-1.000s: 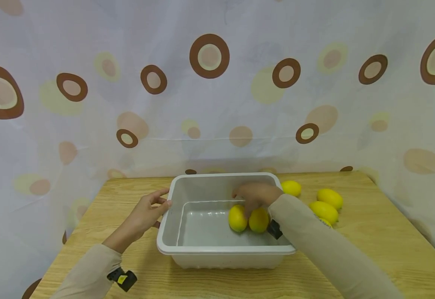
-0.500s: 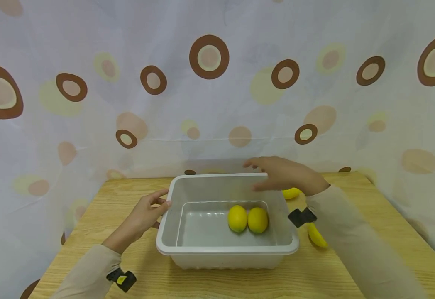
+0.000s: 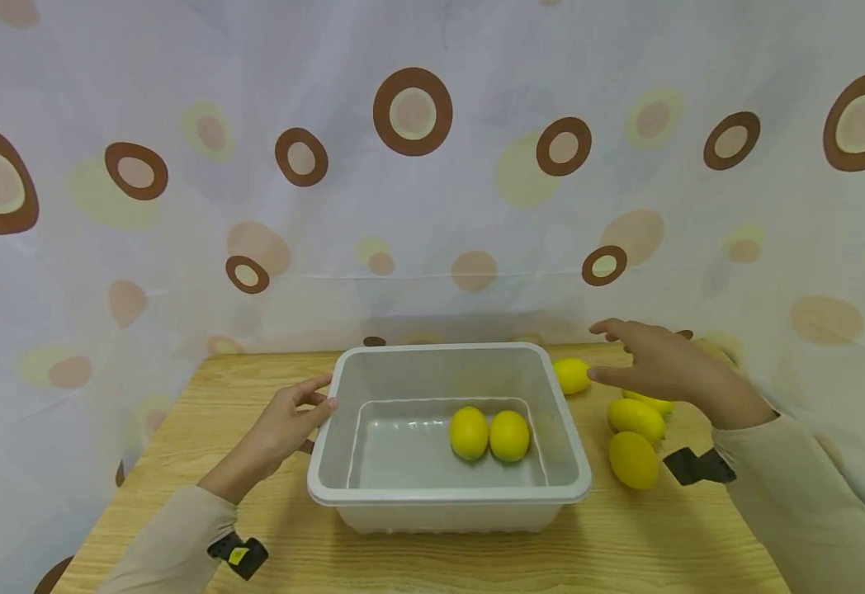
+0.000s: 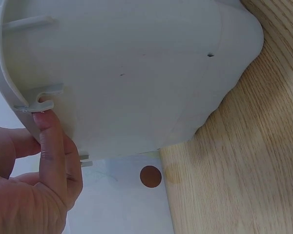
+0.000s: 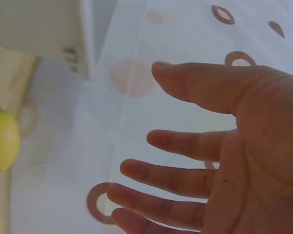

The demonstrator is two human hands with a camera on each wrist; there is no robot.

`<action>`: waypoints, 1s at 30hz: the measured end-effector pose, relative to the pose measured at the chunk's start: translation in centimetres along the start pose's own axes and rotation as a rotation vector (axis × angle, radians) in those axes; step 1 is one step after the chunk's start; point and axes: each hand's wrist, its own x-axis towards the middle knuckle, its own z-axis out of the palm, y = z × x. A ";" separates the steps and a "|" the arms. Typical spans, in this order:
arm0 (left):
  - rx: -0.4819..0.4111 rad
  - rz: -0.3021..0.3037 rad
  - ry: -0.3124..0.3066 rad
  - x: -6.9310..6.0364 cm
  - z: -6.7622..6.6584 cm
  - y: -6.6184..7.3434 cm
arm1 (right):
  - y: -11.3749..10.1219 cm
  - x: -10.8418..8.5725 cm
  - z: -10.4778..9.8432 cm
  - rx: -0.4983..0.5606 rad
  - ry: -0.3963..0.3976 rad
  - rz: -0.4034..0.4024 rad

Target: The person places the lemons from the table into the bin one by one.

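A grey plastic basin [image 3: 447, 497] stands on the table, with two lemons [image 3: 469, 433] side by side on its floor, right of the middle. My left hand [image 3: 284, 425] holds the basin's left rim. In the left wrist view, fingers [image 4: 52, 151] press up under that rim against the outer wall. My right hand [image 3: 663, 363] hovers right of the basin, above the loose lemons [image 3: 636, 421], fingers spread and nothing in it. The right wrist view confirms the bare palm [image 5: 254, 146], with a lemon [image 5: 3, 139] at the left edge.
Several lemons lie right of the basin; one lemon [image 3: 572, 375] is near its back right corner, and the nearest lemon [image 3: 634, 460] is beside its right wall. The wooden table [image 3: 254, 511] ends at a patterned curtain [image 3: 432, 214] behind.
My right hand has come up out of the basin, leaving the two lemons in it, and has moved right over the loose lemons. The left hand stays on the rim.
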 end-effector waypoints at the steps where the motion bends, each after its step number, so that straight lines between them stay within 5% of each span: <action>1: 0.000 0.000 0.001 0.0 0.0 0.0 | 0.4 -0.2 0.4 0.001 0.006 0.011; 17: -0.005 0.001 -0.003 -0.1 -0.1 -0.2 | 3.9 -3.4 9.6 0.008 0.161 0.128; 30: 0.007 -0.008 0.003 -0.1 -0.1 0.0 | 5.0 -4.9 12.9 -0.029 0.107 0.258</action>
